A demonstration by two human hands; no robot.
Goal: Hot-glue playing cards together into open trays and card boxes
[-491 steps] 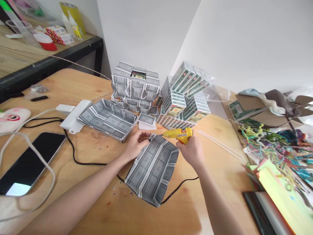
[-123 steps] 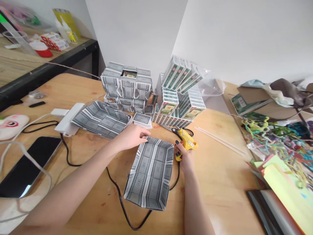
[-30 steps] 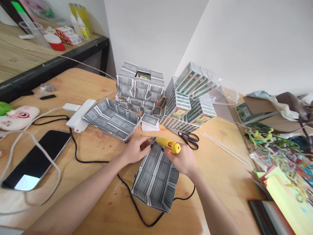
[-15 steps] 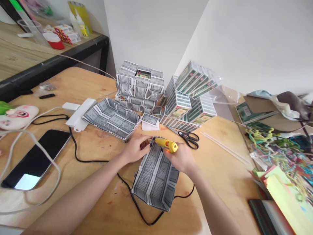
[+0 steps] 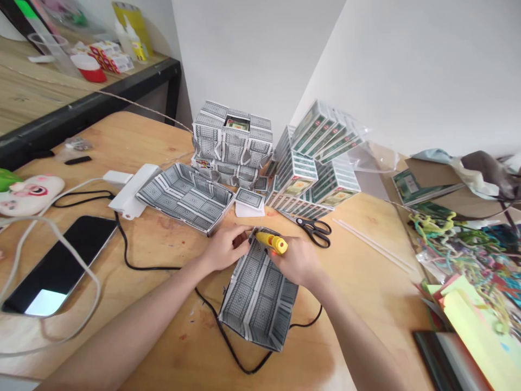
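A yellow hot glue gun [image 5: 272, 241] is gripped in my right hand [image 5: 299, 263], its nozzle end at the far-left corner of an open tray made of grey-patterned playing cards [image 5: 260, 296]. My left hand [image 5: 224, 248] closes on that same corner from the outside, with some fingertips hidden behind the wall. The tray lies lengthwise in front of me, its inside facing up. A second playing-card tray [image 5: 187, 196] sits beyond my left hand. Behind it stands a larger chest-like block of playing cards [image 5: 233, 136].
Stacked green-and-white card boxes [image 5: 299, 174] stand at the back. Black-handled scissors [image 5: 315, 231] and clear glue sticks [image 5: 372, 244] lie to the right. A phone [image 5: 61, 266], a white power strip [image 5: 136, 190] and cables are on the left. A black cord [image 5: 228, 347] runs under the tray.
The glue gun has shifted slightly left and its rear end has swung with it, along with my right hand. My left hand and the tray stay in place.
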